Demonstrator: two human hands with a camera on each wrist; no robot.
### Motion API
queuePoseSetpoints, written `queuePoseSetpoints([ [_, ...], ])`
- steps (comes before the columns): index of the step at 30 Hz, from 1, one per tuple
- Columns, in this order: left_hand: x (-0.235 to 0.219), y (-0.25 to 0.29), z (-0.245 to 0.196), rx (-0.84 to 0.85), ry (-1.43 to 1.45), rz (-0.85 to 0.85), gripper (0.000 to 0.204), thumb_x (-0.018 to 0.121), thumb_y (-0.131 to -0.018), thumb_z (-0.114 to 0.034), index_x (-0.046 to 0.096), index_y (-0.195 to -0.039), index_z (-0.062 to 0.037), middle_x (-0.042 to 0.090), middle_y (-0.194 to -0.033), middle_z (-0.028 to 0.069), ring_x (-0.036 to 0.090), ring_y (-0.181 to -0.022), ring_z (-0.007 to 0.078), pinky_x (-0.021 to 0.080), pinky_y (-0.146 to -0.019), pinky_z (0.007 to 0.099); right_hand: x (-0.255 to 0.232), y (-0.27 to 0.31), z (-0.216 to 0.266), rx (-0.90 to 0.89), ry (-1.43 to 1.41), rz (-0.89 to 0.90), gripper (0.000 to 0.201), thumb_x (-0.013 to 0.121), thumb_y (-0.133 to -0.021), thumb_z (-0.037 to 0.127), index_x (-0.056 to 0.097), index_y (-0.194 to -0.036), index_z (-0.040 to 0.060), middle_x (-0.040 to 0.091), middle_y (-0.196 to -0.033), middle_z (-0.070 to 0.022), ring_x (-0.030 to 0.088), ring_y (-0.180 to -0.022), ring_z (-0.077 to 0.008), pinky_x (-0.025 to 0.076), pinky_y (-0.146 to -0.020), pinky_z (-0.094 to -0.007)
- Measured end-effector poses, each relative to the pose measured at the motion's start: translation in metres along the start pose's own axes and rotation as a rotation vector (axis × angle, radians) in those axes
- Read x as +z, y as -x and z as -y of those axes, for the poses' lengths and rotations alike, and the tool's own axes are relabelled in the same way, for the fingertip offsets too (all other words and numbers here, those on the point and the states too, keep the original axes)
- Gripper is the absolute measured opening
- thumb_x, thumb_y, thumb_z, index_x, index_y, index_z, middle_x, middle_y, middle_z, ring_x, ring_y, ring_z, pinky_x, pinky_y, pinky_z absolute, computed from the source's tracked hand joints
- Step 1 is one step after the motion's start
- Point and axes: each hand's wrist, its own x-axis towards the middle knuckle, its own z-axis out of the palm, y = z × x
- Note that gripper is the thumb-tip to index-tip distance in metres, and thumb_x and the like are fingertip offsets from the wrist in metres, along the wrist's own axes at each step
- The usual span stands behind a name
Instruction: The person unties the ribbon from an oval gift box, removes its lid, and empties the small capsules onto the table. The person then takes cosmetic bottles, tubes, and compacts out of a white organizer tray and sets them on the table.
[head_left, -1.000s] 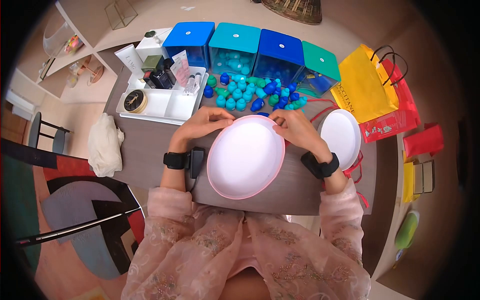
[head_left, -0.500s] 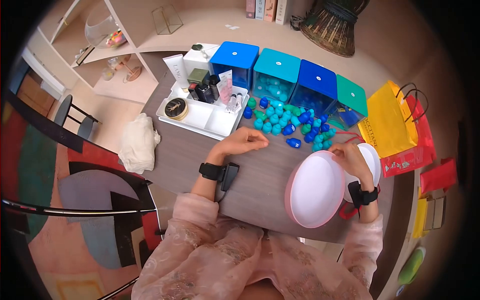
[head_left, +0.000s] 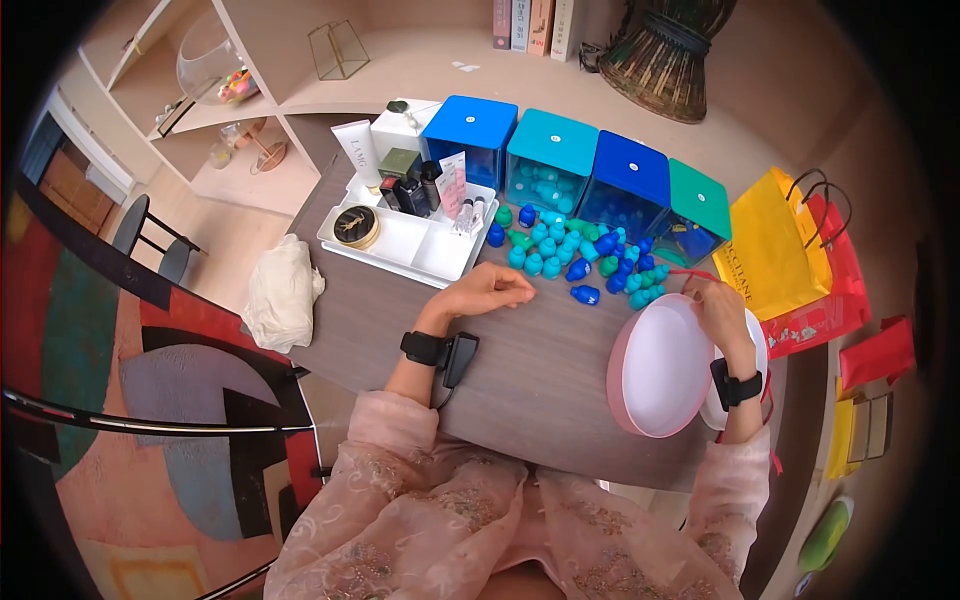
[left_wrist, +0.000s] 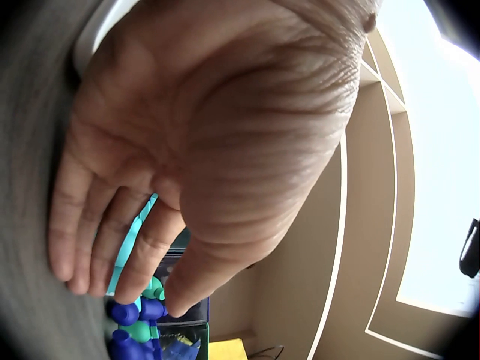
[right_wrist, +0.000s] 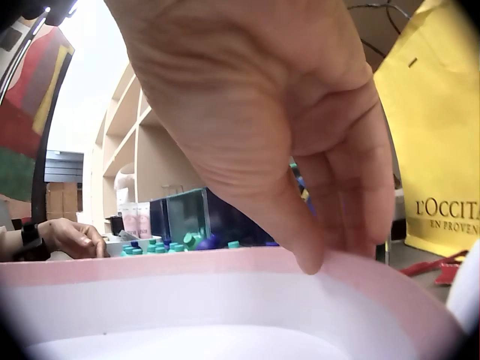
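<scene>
Right hand (head_left: 722, 315) pinches the pink oval box (head_left: 660, 370) by the rim; box is left of it, mouth upward, long axis front-to-back, maybe tilted. Left hand (head_left: 482, 292) looks relaxed.

Near the table's (head_left: 520, 350) right edge, a white oval tray (head_left: 714, 413) is partly hidden by the pink oval box (head_left: 625, 390) and the right hand (head_left: 722, 312). In the right-wrist view the box is cut off below, the yellow paper bag (right_wrist: 439, 150) at the right. Toward the far left corner, the small tubes' (head_left: 463, 217) print cannot be read.
</scene>
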Motion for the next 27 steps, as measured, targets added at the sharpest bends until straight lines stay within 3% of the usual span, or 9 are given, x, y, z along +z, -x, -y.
queuePoseSetpoints([
  [2, -0.001, 0.0, 0.001, -0.015, 0.005, 0.006, 0.026, 0.065, -0.086, -0.024, 0.066, -0.097, -0.0004, 0.064, -0.085, 0.0041, 0.057, -0.076, 0.01, 0.047, -0.069, 0.0246, -0.018, 0.005, 0.019, 0.004, 0.052, -0.043, 0.023, 0.067, -0.068, -0.001, 0.064, -0.09, 0.005, 0.065, -0.08, -0.0155, 0.062, -0.077, -0.0312, 0.048, -0.066, -0.04],
  [6, 0.001, 0.001, -0.001, -0.016, 0.008, 0.006, 0.026, 0.064, -0.086, -0.024, 0.066, -0.097, -0.0005, 0.064, -0.085, 0.0039, 0.057, -0.076, 0.01, 0.047, -0.07, 0.0246, -0.078, 0.033, 0.111, -0.131, -0.225, -0.214, 0.037, 0.067, -0.07, 0.003, 0.059, -0.106, 0.0076, 0.063, -0.089, -0.0135, 0.061, -0.08, -0.0304, 0.048, -0.064, -0.0388],
  [11, 0.001, 0.005, -0.017, -0.021, 0.0, 0.004, 0.026, 0.064, -0.087, -0.024, 0.065, -0.098, -0.0005, 0.064, -0.086, 0.0044, 0.058, -0.079, 0.0102, 0.048, -0.071, 0.0244, -0.058, 0.039, 0.188, -0.228, -0.514, -0.055, 0.029, 0.066, -0.076, 0.009, 0.06, -0.104, 0.0075, 0.063, -0.085, -0.0124, 0.061, -0.074, -0.0312, 0.048, -0.062, -0.0395],
  [14, 0.0, 0.006, -0.016, 0.077, 0.099, -0.082, 0.026, 0.063, -0.087, -0.023, 0.064, -0.099, -0.0003, 0.064, -0.086, 0.0048, 0.059, -0.079, 0.0103, 0.049, -0.069, 0.0248, -0.012, 0.018, 0.201, -0.284, -0.486, 0.026, 0.021, 0.063, -0.077, 0.009, 0.057, -0.097, 0.0048, 0.061, -0.087, -0.0131, 0.062, -0.077, -0.0301, 0.048, -0.06, -0.0397],
  [18, -0.01, 0.02, -0.033, 0.131, 0.021, -0.2, 0.022, 0.063, -0.086, -0.02, 0.065, -0.096, -0.0001, 0.065, -0.084, 0.0045, 0.059, -0.078, 0.0102, 0.049, -0.068, 0.0248, 0.04, -0.001, 0.201, -0.289, -0.501, 0.066, 0.013, 0.064, -0.077, 0.01, 0.055, -0.085, 0.0031, 0.061, -0.082, -0.0154, 0.061, -0.073, -0.0336, 0.045, -0.061, -0.0436],
  [20, -0.018, 0.027, -0.04, 0.166, -0.226, -0.387, 0.019, 0.063, -0.086, -0.016, 0.066, -0.092, 0.0011, 0.065, -0.082, 0.0044, 0.059, -0.075, 0.0094, 0.05, -0.064, 0.0248, 0.057, -0.007, 0.197, -0.29, -0.518, 0.047, 0.013, 0.064, -0.077, 0.01, 0.055, -0.083, 0.0028, 0.061, -0.08, -0.0159, 0.061, -0.072, -0.0344, 0.045, -0.062, -0.0447],
  [24, -0.029, 0.032, -0.051, 0.229, -0.577, -0.653, 0.013, 0.063, -0.08, -0.006, 0.066, -0.089, 0.0032, 0.067, -0.085, 0.012, 0.065, -0.072, 0.0176, 0.052, -0.058, 0.0299, 0.074, -0.01, 0.186, -0.222, -0.658, 0.105, 0.012, 0.065, -0.077, 0.013, 0.059, -0.082, 0.004, 0.063, -0.072, -0.0146, 0.061, -0.069, -0.0325, 0.045, -0.061, -0.0427],
  [25, -0.032, 0.032, -0.052, 0.161, -0.612, -0.655, 0.02, 0.062, -0.075, -0.002, 0.064, -0.094, 0.0023, 0.065, -0.09, 0.0159, 0.065, -0.078, 0.027, 0.053, -0.065, 0.0342, 0.076, -0.01, 0.185, -0.214, -0.697, 0.127, 0.012, 0.066, -0.077, 0.015, 0.061, -0.083, 0.005, 0.064, -0.07, -0.0137, 0.062, -0.066, -0.0307, 0.046, -0.059, -0.0407],
  [27, -0.035, 0.027, -0.048, 0.188, -0.754, -0.667, 0.026, 0.062, -0.073, -0.001, 0.062, -0.099, 0.0014, 0.064, -0.094, 0.0165, 0.063, -0.082, 0.0298, 0.052, -0.07, 0.0354, 0.078, -0.009, 0.184, -0.218, -0.709, 0.144, 0.012, 0.065, -0.077, 0.015, 0.062, -0.082, 0.0051, 0.064, -0.069, -0.0131, 0.062, -0.065, -0.0304, 0.046, -0.059, -0.0401],
])
